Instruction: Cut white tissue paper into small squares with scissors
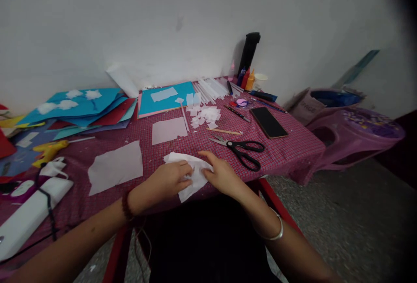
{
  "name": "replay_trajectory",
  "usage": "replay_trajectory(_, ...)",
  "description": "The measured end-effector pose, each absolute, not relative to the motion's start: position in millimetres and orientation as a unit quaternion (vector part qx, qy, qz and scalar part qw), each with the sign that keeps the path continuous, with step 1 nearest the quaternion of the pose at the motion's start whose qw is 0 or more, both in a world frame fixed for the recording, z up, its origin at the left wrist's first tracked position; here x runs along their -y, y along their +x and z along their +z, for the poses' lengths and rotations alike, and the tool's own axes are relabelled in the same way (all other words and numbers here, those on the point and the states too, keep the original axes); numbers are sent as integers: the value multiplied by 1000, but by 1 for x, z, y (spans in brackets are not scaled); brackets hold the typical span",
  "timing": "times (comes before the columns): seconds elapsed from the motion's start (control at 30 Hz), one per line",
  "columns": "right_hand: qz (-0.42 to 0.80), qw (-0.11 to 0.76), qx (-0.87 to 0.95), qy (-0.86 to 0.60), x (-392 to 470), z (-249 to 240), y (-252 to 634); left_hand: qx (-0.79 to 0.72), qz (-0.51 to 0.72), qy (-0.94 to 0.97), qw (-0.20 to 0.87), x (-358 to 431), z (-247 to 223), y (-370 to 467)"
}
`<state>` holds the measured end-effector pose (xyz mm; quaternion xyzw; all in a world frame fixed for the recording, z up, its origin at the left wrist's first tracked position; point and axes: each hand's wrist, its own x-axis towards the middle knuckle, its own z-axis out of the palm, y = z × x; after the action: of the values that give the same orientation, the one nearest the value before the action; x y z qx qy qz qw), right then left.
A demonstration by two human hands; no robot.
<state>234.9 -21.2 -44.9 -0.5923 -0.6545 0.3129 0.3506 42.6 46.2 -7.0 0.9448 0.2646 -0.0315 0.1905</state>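
Note:
A creased piece of white tissue paper [192, 183] lies at the table's front edge, partly bunched up. My left hand [172, 178] grips it from the left with bent fingers and thumb. On the other side, my right hand [223, 174] holds its right edge, thumb on the paper and index finger raised along the top; the remaining fingers are mostly hidden. Black-handled scissors [243, 146] rest beside my right hand, blades partly open. Two flat white tissue sheets, a larger one [117, 168] and a smaller one [169, 130], lie to the left and beyond.
Small paper pieces [206, 116], a pencil [224, 131], a phone [269, 122] and paint bottles [250, 80] lie farther back. Blue sheets with white tufts [78, 105], a yellow glue gun [50, 150] and a white power strip [32, 218] occupy the left. Pink stools [355, 135] stand right.

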Motion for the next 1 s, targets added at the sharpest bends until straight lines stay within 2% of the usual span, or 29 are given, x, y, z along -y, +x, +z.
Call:
replay_trajectory(0.2,311,357,656,-588,21,-46,235,-239,-64,959,139,-53,-15,45)
replay_trajectory(0.53,315,348,644,-604,21,-45,234,-186,-45,965,181,-59,6,29)
replay_trajectory(0.83,311,345,645,-607,22,-45,234,-197,-50,973,112,-55,-12,34)
replay_trajectory(0.93,316,349,641,-606,21,-47,234,-192,-32,973,126,-55,-8,36)
replay_trajectory(1.0,322,386,621,-602,21,-49,234,-192,-2,969,156,-55,-6,38)
